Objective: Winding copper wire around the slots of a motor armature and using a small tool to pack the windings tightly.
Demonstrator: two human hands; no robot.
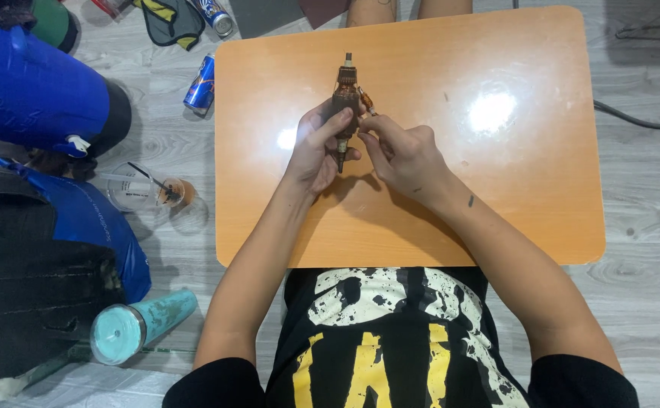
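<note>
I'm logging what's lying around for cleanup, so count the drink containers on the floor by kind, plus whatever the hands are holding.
Drink cans: 2 (one beside the table, one at the top edge)
Clear plastic cup with straw: 1
Teal tumbler: 1
Motor armature, held in the left hand with the right hand touching it: 1
Total: 5

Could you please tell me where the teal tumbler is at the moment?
In the head view, the teal tumbler lies on its side on the grey floor, lower left, beside the person's left elbow and the blue bag, below the orange table.

Motor armature (345,102) — in both hands (360,147)
</note>
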